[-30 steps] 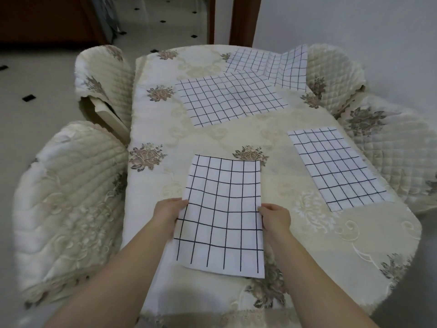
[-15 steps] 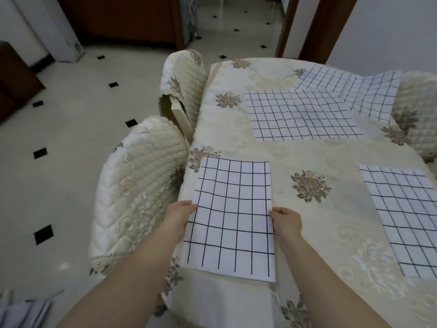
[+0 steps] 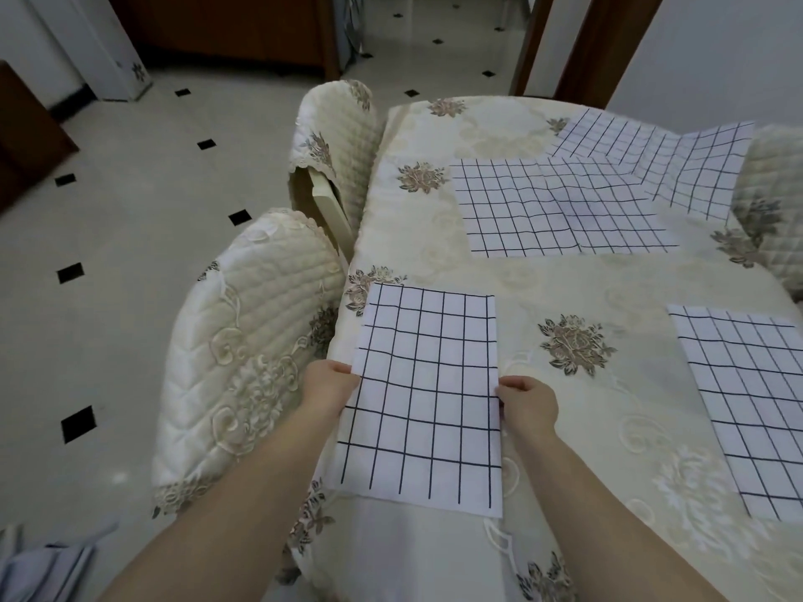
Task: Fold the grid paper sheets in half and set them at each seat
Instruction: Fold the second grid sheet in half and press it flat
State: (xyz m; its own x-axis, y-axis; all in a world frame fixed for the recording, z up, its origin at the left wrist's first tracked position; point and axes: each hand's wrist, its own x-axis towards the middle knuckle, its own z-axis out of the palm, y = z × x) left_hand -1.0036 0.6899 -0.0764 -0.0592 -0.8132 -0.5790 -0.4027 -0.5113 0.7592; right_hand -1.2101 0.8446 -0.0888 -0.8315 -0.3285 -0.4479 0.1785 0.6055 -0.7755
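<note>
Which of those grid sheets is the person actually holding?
The nearest sheet, at the left edge of the table: left hand and right hand pinch its sides. The others lie untouched.

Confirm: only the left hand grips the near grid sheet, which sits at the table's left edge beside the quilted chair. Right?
Wrong on the hands. Both grip the near grid sheet: the left hand pinches its left edge, the right hand its right edge. The sheet does sit at the table's left edge beside the quilted chair. The head view shows it.
</note>
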